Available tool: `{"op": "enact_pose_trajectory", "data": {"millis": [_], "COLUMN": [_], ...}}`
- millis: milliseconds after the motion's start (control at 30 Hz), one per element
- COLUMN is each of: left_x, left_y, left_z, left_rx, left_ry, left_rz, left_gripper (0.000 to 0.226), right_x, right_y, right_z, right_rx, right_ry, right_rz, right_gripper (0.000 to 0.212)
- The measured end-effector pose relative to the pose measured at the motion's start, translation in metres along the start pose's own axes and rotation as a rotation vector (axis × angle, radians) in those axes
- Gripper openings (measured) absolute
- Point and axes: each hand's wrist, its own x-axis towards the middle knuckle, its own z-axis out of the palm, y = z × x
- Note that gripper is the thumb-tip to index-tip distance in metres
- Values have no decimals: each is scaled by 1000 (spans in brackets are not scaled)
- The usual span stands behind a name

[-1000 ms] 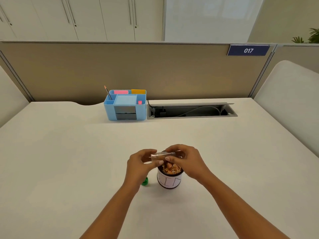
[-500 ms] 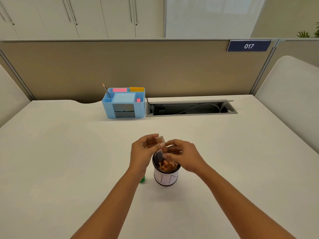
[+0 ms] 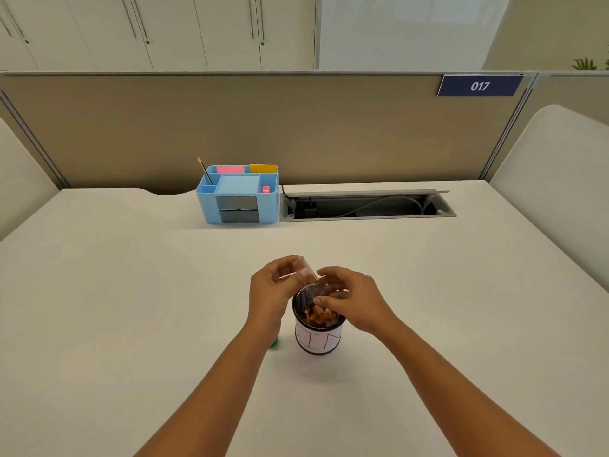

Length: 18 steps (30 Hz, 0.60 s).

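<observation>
A dark mesh cup with a white paper label stands on the white desk, holding orange-brown shavings. Above its rim I hold a small clear plastic container, tilted with its lower end over the cup. My left hand pinches its upper end between thumb and fingers. My right hand grips its lower end, fingers curled over the cup's mouth. A small green object peeks out beneath my left wrist, mostly hidden.
A blue desk organiser with a pencil and coloured notes stands at the back. Right of it lies an open cable tray sunk in the desk. A beige partition runs behind, and chair backs flank both sides.
The clear container went from lying level above the cup to tilted, its left end raised and right end lowered toward the cup's mouth. Both hands kept hold.
</observation>
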Motion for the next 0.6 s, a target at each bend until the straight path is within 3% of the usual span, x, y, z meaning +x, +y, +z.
{"op": "enact_pose_trajectory", "data": {"millis": [200,400,600], "left_x": [1,1,6], "left_y": [-3,-7,-8], "left_z": [-6,-6,-6], "left_rx": [-257,-324,-392], "left_ry": [53,55,188], "left_rz": [-104,-181,-184], "left_gripper": [30,16,7], "right_x": [0,-1,-4], "right_y": [3,1,1], "right_z": [2,7,5], "right_rx": [54,48,1], "right_ry": [13,92,202], "right_rz": [-1,-39,-101], "right_gripper": [32,21,16]}}
